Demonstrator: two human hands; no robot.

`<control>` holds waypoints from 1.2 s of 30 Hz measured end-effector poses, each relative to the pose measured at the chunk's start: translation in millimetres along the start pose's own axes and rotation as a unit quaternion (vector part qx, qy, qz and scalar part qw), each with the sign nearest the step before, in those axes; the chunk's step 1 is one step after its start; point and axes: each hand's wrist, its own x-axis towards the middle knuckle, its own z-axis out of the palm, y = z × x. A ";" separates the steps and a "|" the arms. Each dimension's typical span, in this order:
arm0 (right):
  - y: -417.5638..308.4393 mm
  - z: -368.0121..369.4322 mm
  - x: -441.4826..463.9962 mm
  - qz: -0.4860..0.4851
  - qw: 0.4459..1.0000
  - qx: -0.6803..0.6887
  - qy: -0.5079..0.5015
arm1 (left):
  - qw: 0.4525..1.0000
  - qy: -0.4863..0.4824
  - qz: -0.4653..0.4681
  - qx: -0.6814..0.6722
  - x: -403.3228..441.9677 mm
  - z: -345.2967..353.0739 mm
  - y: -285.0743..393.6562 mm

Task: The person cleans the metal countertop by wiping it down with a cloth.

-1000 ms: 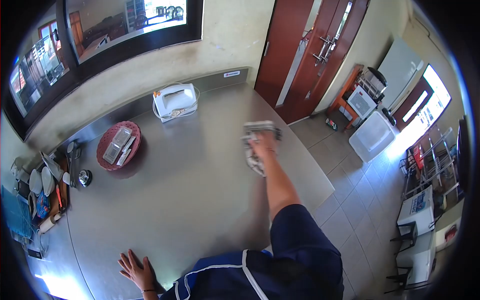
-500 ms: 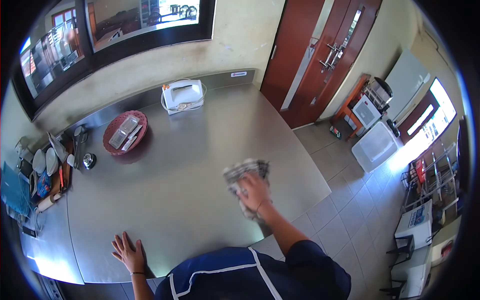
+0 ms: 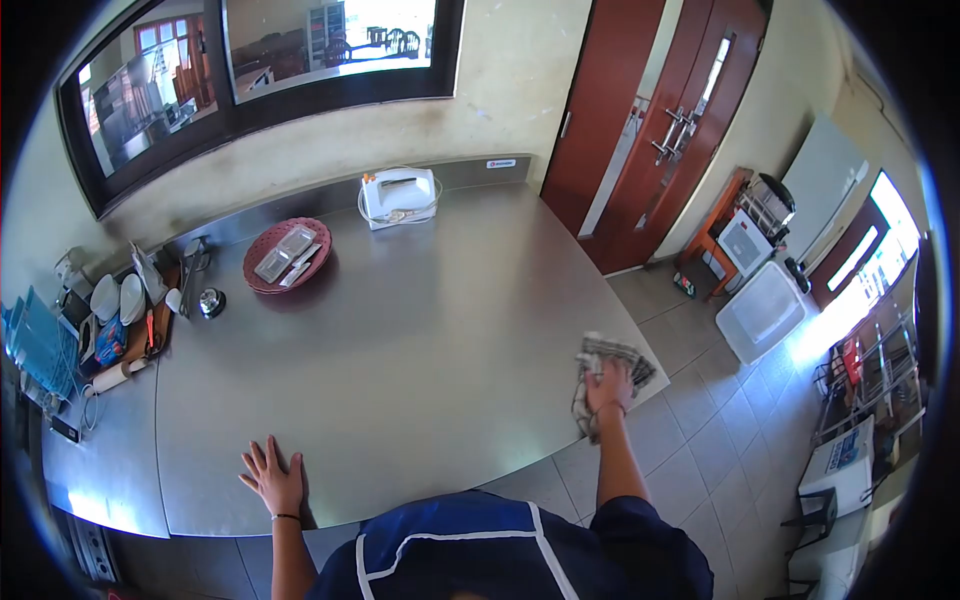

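My right hand (image 3: 609,387) presses a checked cloth (image 3: 608,350) against the steel table (image 3: 400,380), close to its right corner. Part of the cloth hangs at the table's front edge. My left hand (image 3: 274,478) lies flat on the tabletop near the front edge, fingers spread, holding nothing. Farther back on the table, a pink woven basket (image 3: 257,275) holds a clear plastic box (image 3: 285,252) and small white items. A white hand mixer (image 3: 399,195) with its cord wrapped round it stands against the backsplash.
A call bell (image 3: 211,303) stands left of the basket. At the far left are white bowls (image 3: 132,298), a rolling pin (image 3: 118,376) and a blue rack (image 3: 40,335). Red-brown doors (image 3: 685,120) are beyond the table; a white bin (image 3: 762,312) stands on the tiled floor to the right.
My right hand has moved the cloth rightward across the table to its right corner. My left hand stays flat on the tabletop. The view has shifted slightly.
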 end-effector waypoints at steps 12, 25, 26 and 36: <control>125.7 26.7 20.5 0.108 0.979 0.115 0.132 | 0.999 0.008 0.010 -0.030 -3.6 -4.1 -2.2; 28.9 50.7 -86.5 0.126 0.921 0.321 0.181 | 1.000 0.008 0.005 -0.007 0.7 5.9 -4.9; 37.1 52.0 -77.2 0.121 0.929 0.304 0.174 | 1.000 0.010 0.006 -0.003 2.6 8.9 -6.9; 72.0 45.2 -22.1 0.200 0.902 0.310 0.224 | 0.999 0.014 0.009 0.051 9.8 19.4 -12.9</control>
